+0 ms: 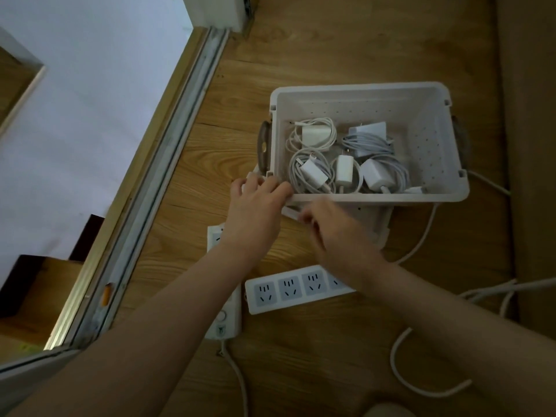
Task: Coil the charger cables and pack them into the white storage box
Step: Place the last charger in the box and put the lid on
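The white storage box (pixel 433 139) stands on the wooden floor with its top uncovered. Several coiled white charger cables with their plugs (pixel 346 158) lie on its bottom. A flat white lid (pixel 377 224) lies under the box's near side and sticks out toward me. My left hand (pixel 255 206) is at the box's near left corner, fingers curled over the lid's edge by the rim. My right hand (pixel 337 233) is just right of it and pinches the lid's near edge (pixel 289 212).
A white power strip (pixel 298 288) lies near me below the hands; a second power strip (pixel 224 314) runs under my left forearm. Thick white cords (pixel 421 386) loop on the floor at right. A sliding-door track (pixel 168 164) runs along the left.
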Motion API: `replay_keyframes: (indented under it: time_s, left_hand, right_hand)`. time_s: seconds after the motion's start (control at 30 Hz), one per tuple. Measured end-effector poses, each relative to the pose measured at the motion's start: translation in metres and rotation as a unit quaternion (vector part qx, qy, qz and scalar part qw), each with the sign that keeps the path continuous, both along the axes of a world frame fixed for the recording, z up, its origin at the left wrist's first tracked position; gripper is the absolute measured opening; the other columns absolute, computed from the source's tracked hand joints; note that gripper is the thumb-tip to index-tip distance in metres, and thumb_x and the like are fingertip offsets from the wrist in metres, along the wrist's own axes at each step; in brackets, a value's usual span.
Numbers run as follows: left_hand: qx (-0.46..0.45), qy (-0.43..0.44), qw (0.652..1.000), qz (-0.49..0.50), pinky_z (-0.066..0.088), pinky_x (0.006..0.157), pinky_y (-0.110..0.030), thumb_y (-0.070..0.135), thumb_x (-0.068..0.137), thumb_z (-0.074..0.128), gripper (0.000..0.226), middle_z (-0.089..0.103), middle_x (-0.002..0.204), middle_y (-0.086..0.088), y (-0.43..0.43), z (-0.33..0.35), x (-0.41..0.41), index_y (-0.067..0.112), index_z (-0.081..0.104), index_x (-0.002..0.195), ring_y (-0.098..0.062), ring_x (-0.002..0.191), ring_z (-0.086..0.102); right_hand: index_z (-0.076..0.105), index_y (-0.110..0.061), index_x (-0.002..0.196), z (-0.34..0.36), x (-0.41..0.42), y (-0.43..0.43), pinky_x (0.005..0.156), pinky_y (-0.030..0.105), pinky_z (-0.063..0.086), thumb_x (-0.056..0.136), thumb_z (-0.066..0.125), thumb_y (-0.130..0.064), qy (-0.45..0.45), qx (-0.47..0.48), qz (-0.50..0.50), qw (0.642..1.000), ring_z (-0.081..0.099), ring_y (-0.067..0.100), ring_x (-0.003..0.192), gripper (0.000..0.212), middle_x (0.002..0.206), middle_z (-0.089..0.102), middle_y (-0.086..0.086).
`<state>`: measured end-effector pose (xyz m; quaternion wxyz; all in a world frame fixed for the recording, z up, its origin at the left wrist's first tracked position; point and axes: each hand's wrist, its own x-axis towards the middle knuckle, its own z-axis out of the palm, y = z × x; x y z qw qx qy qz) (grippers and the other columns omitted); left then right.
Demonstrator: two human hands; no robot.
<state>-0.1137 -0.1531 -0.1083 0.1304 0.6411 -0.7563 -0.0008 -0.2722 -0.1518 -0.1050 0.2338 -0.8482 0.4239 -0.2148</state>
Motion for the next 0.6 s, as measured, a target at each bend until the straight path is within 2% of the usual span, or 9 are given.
replay_keyframes:
  time_s: [0.07, 0.13, 0.2, 0.23, 0.37, 0.43, 0.5, 0.6]
  left_hand:
    - [-0.021, -0.005, 1.0, -0.013, 0.041, 0.086, -0.048, 0.006, 0.077, 0.066, 0.018, 0.066, 0.089, -0.002, -0.001, -0.001, 0.002, 0.016, 0.065, 0.093, -0.032, 0.095, 0.058]
    - [-0.03, -0.01, 0.999, -0.021, 0.04, 0.089, -0.048, 0.008, 0.078, 0.066, 0.018, 0.067, 0.089, -0.001, -0.001, -0.003, 0.002, 0.016, 0.066, 0.094, -0.032, 0.096, 0.058]
    - [-0.025, -0.009, 0.999, -0.024, 0.041, 0.089, -0.051, 0.009, 0.076, 0.07, 0.022, 0.067, 0.091, -0.002, 0.0, -0.003, 0.002, 0.016, 0.066, 0.097, -0.033, 0.097, 0.058]
    - [-0.022, -0.011, 0.999, -0.027, 0.041, 0.089, -0.052, 0.01, 0.075, 0.072, 0.025, 0.067, 0.092, -0.003, 0.0, -0.003, 0.001, 0.016, 0.066, 0.099, -0.033, 0.098, 0.058]
    - [-0.019, -0.057, 0.996, -0.06, 0.043, 0.088, -0.049, 0.005, 0.064, 0.079, 0.033, 0.066, 0.09, -0.003, -0.006, -0.003, 0.001, 0.015, 0.065, 0.093, -0.031, 0.095, 0.059]
    - [-0.019, -0.07, 0.994, -0.076, 0.043, 0.088, -0.046, 0.001, 0.059, 0.079, 0.035, 0.065, 0.085, -0.003, -0.011, -0.003, -0.001, 0.014, 0.063, 0.087, -0.029, 0.09, 0.057]
    - [-0.02, -0.077, 0.993, -0.088, 0.044, 0.085, -0.045, -0.001, 0.057, 0.079, 0.034, 0.063, 0.079, -0.003, -0.018, -0.002, -0.003, 0.014, 0.061, 0.081, -0.028, 0.084, 0.056]
    - [-0.02, -0.096, 0.991, -0.091, 0.044, 0.075, -0.042, -0.004, 0.053, 0.077, 0.033, 0.06, 0.069, -0.001, -0.024, 0.002, -0.007, 0.015, 0.058, 0.073, -0.027, 0.076, 0.053]
  right_hand:
    - [0.052, -0.015, 0.109, -0.017, -0.013, 0.02, 0.081, 0.026, 0.045, 0.089, 0.057, -0.03, 0.118, 0.078, 0.085, 0.986, 0.051, 0.013, 0.093, 0.025, 0.105, 0.053, 0.0]
    - [0.038, -0.017, 0.13, -0.035, -0.026, 0.032, 0.102, 0.028, 0.029, 0.082, 0.059, -0.051, 0.267, 0.17, 0.144, 0.938, 0.039, 0.016, 0.12, 0.062, 0.13, 0.041, 0.0]
    - [0.021, -0.016, 0.144, -0.044, -0.033, 0.036, 0.113, 0.032, 0.014, 0.077, 0.06, -0.059, 0.328, 0.205, 0.164, 0.907, 0.023, 0.019, 0.135, 0.088, 0.147, 0.025, 0.002]
    - [0.018, -0.017, 0.146, -0.045, -0.034, 0.036, 0.115, 0.032, 0.011, 0.078, 0.06, -0.058, 0.32, 0.203, 0.15, 0.913, 0.019, 0.019, 0.138, 0.09, 0.15, 0.021, 0.003]
    - [0.026, -0.014, 0.143, -0.046, -0.029, 0.022, 0.113, 0.027, 0.017, 0.093, 0.05, -0.038, 0.212, 0.164, -0.041, 0.962, 0.024, 0.018, 0.137, 0.061, 0.148, 0.029, 0.005]
    - [0.03, -0.011, 0.141, -0.053, -0.026, 0.011, 0.11, 0.028, 0.024, 0.095, 0.05, -0.027, 0.257, 0.132, -0.082, 0.954, 0.029, 0.02, 0.134, 0.053, 0.145, 0.032, 0.008]
    - [0.041, -0.01, 0.132, -0.06, -0.025, -0.001, 0.1, 0.029, 0.034, 0.094, 0.049, -0.017, 0.316, 0.112, -0.089, 0.938, 0.037, 0.021, 0.126, 0.039, 0.136, 0.04, 0.009]
    - [0.052, -0.009, 0.119, -0.057, -0.023, -0.018, 0.087, 0.03, 0.043, 0.092, 0.053, -0.013, 0.366, 0.102, -0.094, 0.92, 0.046, 0.022, 0.116, 0.027, 0.122, 0.051, 0.009]
